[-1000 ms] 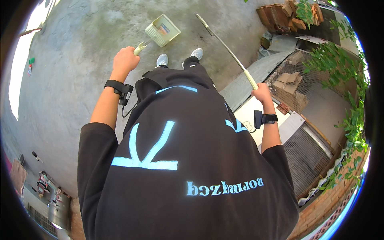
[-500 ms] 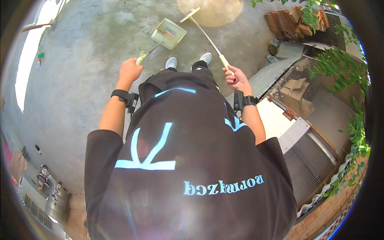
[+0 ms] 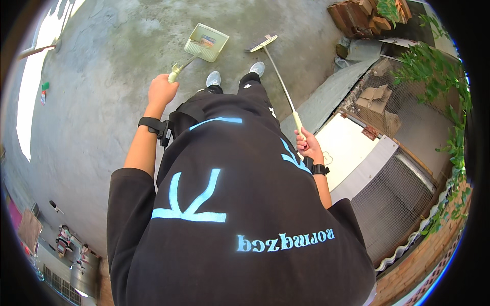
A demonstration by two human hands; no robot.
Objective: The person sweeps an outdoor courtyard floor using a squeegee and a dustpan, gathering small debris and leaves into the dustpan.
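Over concrete, the broom has neared the shoes.

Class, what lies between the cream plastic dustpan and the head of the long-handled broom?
In the head view, grey concrete floor lies between the dustpan and the broom head.

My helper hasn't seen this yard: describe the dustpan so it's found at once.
On the grey concrete floor, find the two pale shoes near the top centre. Just beyond the left one, its handle in the person's left hand, is the dustpan. It is a pale, open box with a coloured patch inside, unlike the thin-poled, narrow-headed broom to its right.
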